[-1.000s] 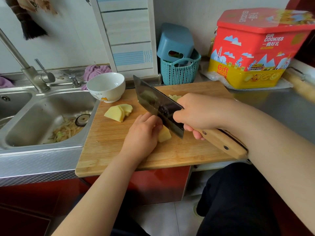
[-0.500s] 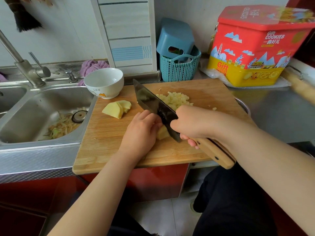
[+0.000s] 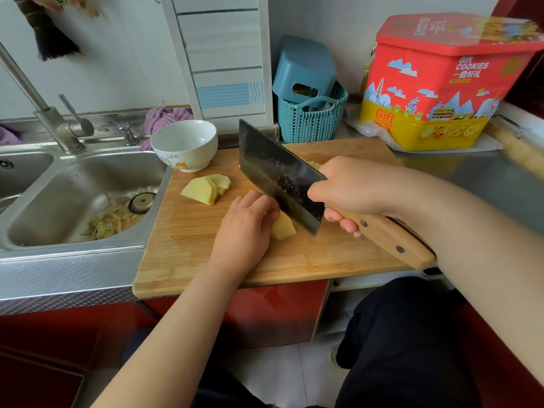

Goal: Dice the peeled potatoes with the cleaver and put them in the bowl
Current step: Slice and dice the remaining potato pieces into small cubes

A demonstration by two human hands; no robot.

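Observation:
On the wooden cutting board point(image 3: 188, 254) my left hand point(image 3: 245, 223) holds down a peeled potato piece point(image 3: 282, 228), fingers curled over it. My right hand point(image 3: 350, 189) grips the wooden handle of the cleaver point(image 3: 279, 178). Its dark blade stands raised and tilted just right of my left fingers, over the potato piece. A stack of potato slices point(image 3: 206, 188) lies on the board's far left. The white bowl point(image 3: 184, 144) stands at the board's far left corner and looks empty. A diced potato pile point(image 3: 313, 164) is mostly hidden behind the blade and my right hand.
A steel sink point(image 3: 73, 201) with peelings and a tap point(image 3: 50, 119) lies left of the board. A teal basket point(image 3: 309, 119) and a red and yellow cookie tin point(image 3: 441, 83) stand behind the board. A wooden rolling pin point(image 3: 518, 151) lies at far right.
The cleaver blade has lifted up off the potato piece since half a second ago. My left hand still holds the piece in the same place. The camera tilted slightly.

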